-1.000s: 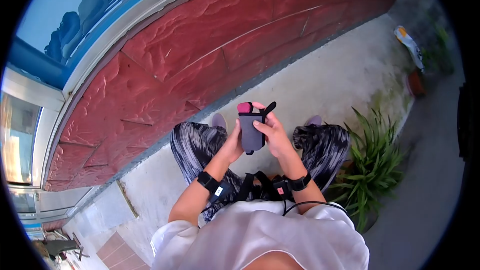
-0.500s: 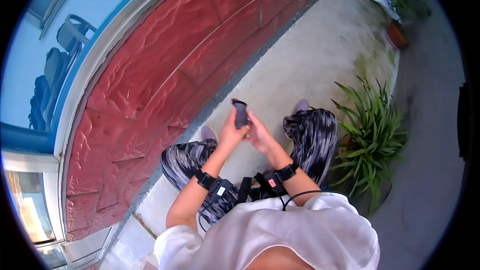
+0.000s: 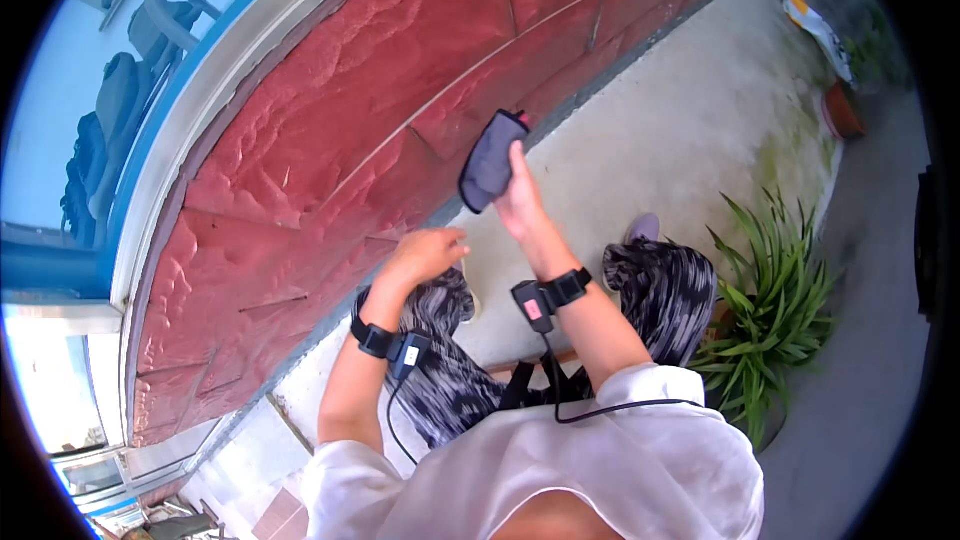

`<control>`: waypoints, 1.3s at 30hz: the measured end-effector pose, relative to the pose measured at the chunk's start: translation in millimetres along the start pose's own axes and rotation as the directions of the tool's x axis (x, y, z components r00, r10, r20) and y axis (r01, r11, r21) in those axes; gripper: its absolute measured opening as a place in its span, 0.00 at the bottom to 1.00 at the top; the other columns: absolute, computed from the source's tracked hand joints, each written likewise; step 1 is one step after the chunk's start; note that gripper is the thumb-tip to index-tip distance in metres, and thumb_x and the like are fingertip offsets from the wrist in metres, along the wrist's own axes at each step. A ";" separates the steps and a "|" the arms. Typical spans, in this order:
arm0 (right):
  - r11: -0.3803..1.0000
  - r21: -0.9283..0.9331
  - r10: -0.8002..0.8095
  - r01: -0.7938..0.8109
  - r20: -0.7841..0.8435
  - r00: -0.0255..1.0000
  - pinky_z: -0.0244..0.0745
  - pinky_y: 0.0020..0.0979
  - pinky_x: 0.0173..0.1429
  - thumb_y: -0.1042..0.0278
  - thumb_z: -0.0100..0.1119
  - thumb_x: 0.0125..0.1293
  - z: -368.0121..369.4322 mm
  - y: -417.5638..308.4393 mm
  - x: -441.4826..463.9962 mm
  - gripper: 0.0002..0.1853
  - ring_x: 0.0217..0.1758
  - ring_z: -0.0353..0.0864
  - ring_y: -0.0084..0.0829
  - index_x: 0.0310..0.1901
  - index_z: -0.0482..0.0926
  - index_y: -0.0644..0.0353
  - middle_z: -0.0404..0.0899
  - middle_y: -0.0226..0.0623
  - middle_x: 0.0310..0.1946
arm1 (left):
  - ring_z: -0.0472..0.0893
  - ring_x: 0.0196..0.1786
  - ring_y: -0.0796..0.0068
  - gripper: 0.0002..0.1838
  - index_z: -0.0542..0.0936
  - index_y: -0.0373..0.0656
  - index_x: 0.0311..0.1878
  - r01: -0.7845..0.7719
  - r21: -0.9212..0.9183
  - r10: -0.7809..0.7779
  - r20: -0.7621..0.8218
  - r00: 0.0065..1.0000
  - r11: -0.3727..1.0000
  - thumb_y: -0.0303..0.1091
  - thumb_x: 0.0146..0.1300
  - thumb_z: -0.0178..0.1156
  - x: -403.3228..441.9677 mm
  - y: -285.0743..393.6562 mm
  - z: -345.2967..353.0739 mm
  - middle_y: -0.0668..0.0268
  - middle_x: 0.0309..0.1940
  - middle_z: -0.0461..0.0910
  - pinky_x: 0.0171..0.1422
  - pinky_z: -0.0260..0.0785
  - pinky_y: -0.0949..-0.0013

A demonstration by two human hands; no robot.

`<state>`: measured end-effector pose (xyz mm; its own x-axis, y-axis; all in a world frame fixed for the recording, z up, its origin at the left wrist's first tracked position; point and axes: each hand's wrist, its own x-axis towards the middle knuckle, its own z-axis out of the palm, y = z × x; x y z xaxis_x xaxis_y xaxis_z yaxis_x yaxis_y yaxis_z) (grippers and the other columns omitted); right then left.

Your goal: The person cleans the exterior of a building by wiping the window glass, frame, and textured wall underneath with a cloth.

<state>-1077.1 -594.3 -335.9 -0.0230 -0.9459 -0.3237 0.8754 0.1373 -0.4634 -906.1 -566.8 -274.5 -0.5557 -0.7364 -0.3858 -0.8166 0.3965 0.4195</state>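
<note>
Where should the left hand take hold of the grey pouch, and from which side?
Probably the near end of the grey pouch, coming from the person's left: its long shape slants with that end toward the left hand, and with the right hand at its right edge, that end looks free.

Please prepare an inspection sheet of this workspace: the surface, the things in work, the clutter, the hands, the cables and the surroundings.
Surface: pale floor, with a greenish stain towards its right edge.
Job's things: grey pouch, held tilted; a pink bit shows at its upper end.
Clutter: white and yellow item near the brown pot; what it is, I cannot tell.
Hands: right hand holds the pouch; left hand is empty, apart from it.
Cables: one black cable from the left wrist unit, another from the right one, across the shirt.
Surroundings: red wall on the left, leafy plant on the right.
</note>
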 end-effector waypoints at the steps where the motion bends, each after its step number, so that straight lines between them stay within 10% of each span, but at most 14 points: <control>1: 1.000 0.018 0.000 0.000 -0.040 0.999 0.61 0.35 0.62 0.41 0.42 0.66 11.4 9.6 8.7 0.29 0.56 0.70 0.27 0.57 0.67 0.57 0.73 0.29 0.52 | 0.77 0.44 0.52 0.18 0.78 0.46 0.46 0.004 0.009 -0.004 0.007 1.000 1.000 0.46 0.59 0.52 5.4 -8.0 9.6 0.52 0.39 0.78 0.47 0.69 0.58; 2: 0.999 0.038 -0.001 0.003 -0.053 0.999 0.66 0.31 0.50 0.40 0.44 0.65 20.0 20.1 18.3 0.23 0.40 0.72 0.24 0.49 0.70 0.51 0.74 0.26 0.36 | 0.77 0.45 0.52 0.17 0.79 0.46 0.44 0.089 0.033 -0.092 0.088 0.992 0.995 0.46 0.59 0.50 10.8 -16.4 17.1 0.52 0.40 0.78 0.47 0.69 0.57; 6: 0.969 -0.150 -0.201 0.198 -0.003 0.980 0.54 0.28 0.63 0.43 0.42 0.67 52.9 49.2 23.8 0.32 0.59 0.61 0.24 0.65 0.54 0.55 0.63 0.33 0.57 | 0.78 0.44 0.54 0.17 0.80 0.44 0.42 0.192 0.244 -0.225 0.114 0.968 0.951 0.45 0.57 0.52 8.9 -20.2 18.7 0.50 0.39 0.78 0.48 0.68 0.54; 8: 0.711 -0.584 -0.452 0.391 0.046 0.891 0.36 0.34 0.72 0.52 0.41 0.68 59.8 54.6 29.5 0.36 0.73 0.38 0.40 0.69 0.41 0.61 0.39 0.46 0.70 | 0.78 0.45 0.54 0.17 0.80 0.45 0.42 0.191 0.227 -0.221 0.112 0.969 0.955 0.45 0.57 0.52 6.1 -16.9 15.5 0.49 0.40 0.78 0.48 0.68 0.55; 20: 0.249 -0.820 -0.872 0.515 0.042 0.488 0.42 0.35 0.71 0.54 0.38 0.67 26.1 -152.7 160.1 0.32 0.72 0.43 0.47 0.67 0.47 0.63 0.42 0.53 0.69 | 0.77 0.42 0.55 0.15 0.76 0.42 0.42 0.088 0.109 -0.090 0.012 0.996 0.990 0.43 0.58 0.54 4.0 0.0 4.1 0.56 0.37 0.79 0.44 0.68 0.56; 26: 0.402 -0.753 -0.834 0.520 -0.067 0.548 0.47 0.34 0.69 0.53 0.38 0.67 -8.1 -155.5 182.5 0.31 0.69 0.52 0.43 0.66 0.50 0.63 0.50 0.49 0.67 | 0.78 0.43 0.56 0.16 0.76 0.42 0.44 0.050 0.115 -0.046 -0.031 0.998 0.992 0.42 0.58 0.56 2.8 0.8 1.5 0.57 0.37 0.79 0.44 0.69 0.59; 30: 0.894 -0.231 -0.448 0.385 -0.403 0.799 0.45 0.36 0.71 0.40 0.36 0.66 -39.6 -54.9 192.1 0.39 0.70 0.49 0.37 0.69 0.39 0.55 0.46 0.40 0.69 | 0.78 0.38 0.58 0.12 0.75 0.40 0.37 0.067 0.079 -0.059 -0.098 0.993 0.995 0.39 0.57 0.57 8.6 3.6 -1.2 0.56 0.31 0.78 0.41 0.70 0.59; 36: 0.742 -0.618 -0.517 0.261 -0.279 0.810 0.29 0.32 0.73 0.46 0.32 0.69 -25.9 100.6 159.2 0.37 0.74 0.32 0.41 0.66 0.42 0.72 0.35 0.54 0.70 | 0.79 0.36 0.57 0.11 0.75 0.40 0.38 0.185 0.267 -0.170 -0.079 0.982 0.946 0.37 0.58 0.56 26.4 5.4 -6.7 0.58 0.31 0.79 0.39 0.70 0.59; 39: 0.805 -0.539 -0.511 0.249 -0.418 0.751 0.37 0.30 0.72 0.46 0.33 0.69 -18.4 119.3 127.8 0.36 0.73 0.40 0.34 0.69 0.37 0.62 0.39 0.41 0.71 | 0.79 0.35 0.59 0.09 0.75 0.41 0.37 0.127 0.240 -0.105 -0.100 0.989 0.963 0.35 0.58 0.55 5.8 1.6 6.9 0.59 0.29 0.78 0.37 0.70 0.59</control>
<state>-984.5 -693.4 -447.7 -0.6666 -0.6577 -0.3507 0.4390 0.0338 -0.8979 -911.6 -566.6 -281.7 -0.4483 -0.8253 -0.3434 -0.8938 0.4197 0.1580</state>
